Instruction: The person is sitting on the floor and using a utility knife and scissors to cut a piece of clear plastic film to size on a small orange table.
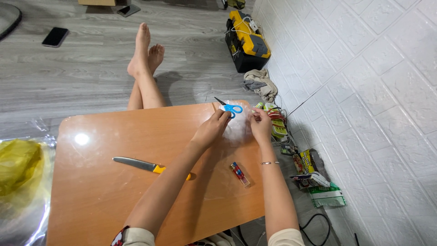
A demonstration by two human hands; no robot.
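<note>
Both my hands meet at the far right corner of a low wooden table [114, 191]. My left hand [212, 129] and my right hand [260, 124] each pinch a side of a clear plastic bag [237, 130] with something white inside. Blue-handled scissors [231, 108] lie just beyond the bag, close to my left fingertips. Nearer to me on the table rest a red lighter [240, 174] and a knife [144, 166] with a yellow handle, partly hidden under my left forearm.
My bare legs and feet [144, 59] stretch out past the table on the grey floor. A yellow and black toolbox [248, 42] and a rag [259, 84] sit along the white wall. Packets [314, 175] and cables lie right of the table; a yellow bag [18, 166] left.
</note>
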